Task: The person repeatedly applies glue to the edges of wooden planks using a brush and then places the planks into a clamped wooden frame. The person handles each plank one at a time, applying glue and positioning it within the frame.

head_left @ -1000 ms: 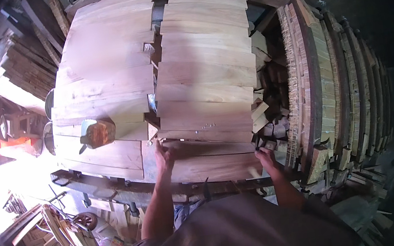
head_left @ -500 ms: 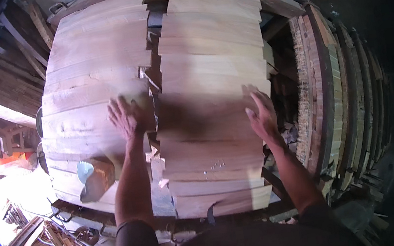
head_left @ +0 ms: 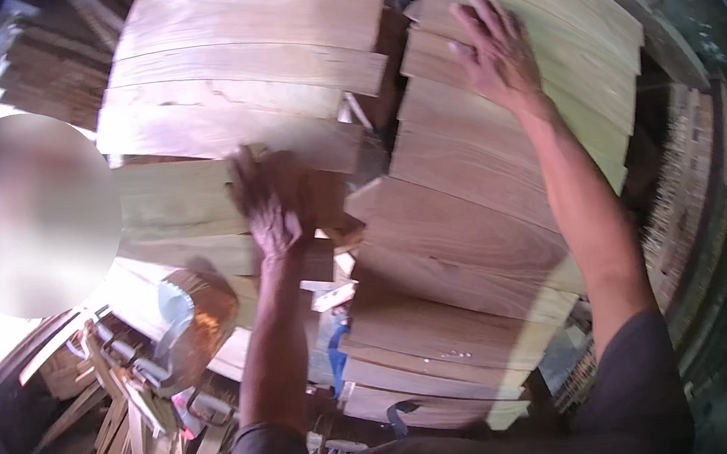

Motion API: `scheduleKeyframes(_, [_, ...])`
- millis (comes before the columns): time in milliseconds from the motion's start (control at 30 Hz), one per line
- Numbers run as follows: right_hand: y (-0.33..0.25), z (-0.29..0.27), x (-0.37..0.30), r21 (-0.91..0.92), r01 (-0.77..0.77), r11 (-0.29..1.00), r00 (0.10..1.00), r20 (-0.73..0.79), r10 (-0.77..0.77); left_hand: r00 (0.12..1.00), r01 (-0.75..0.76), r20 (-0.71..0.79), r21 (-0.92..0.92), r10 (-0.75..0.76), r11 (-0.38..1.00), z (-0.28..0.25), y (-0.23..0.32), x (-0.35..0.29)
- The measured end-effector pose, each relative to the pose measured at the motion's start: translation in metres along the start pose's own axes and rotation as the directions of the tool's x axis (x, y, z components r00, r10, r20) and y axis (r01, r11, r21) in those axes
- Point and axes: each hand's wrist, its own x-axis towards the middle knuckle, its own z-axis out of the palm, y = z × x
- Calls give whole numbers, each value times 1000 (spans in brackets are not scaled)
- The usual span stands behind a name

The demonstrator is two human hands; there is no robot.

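Observation:
Thin wooden boards lie side by side in a left row [head_left: 236, 23] and a right row [head_left: 456, 160], with a narrow gap between them. My left hand [head_left: 271, 204] rests near the gap-side end of the left row, slightly blurred, its fingers stretched out. Farther ahead, my right hand [head_left: 499, 53] lies on the far boards of the right row with its fingers spread. Neither hand grips anything. Beside my left forearm is a translucent, pale-edged brownish thing [head_left: 196, 318] whose kind I cannot make out.
Wood scraps [head_left: 122, 415] are heaped at the lower left, and stacked timber [head_left: 54, 70] stands at the far left. More stacked wood [head_left: 679, 185] runs along the right. A dark curved strip [head_left: 400, 420] lies at the near edge. A blurred round patch covers part of the left side.
The view has turned, so the rows now slant. My right hand has moved farther away across the right row. Yellowish boards now show beside my left hand in the left row.

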Motion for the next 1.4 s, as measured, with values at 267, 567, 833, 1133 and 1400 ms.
scheduleKeyframes(267, [1, -2, 5, 33, 15, 999, 1000, 18, -15, 955, 279, -42, -218, -295, 935, -35, -63, 53])
scheduleKeyframes(567, [3, -1, 6, 61, -7, 998, 998, 69, 3, 890, 422, 128, 129, -437, 897, -8, -147, 101])
scheduleKeyframes(833, [5, 29, 85, -22, 47, 999, 994, 100, -44, 904, 397, 66, 236, -422, 887, -23, -119, 104])
scheduleKeyframes(1133, [16, 49, 96, -17, -23, 1000, 977, 211, 26, 919, 379, 20, 232, -394, 896, -17, -127, 102])
scheduleKeyframes(1400, [4, 55, 86, -91, -73, 993, 993, 84, 81, 924, 368, 13, 241, -383, 898, -26, -120, 102])
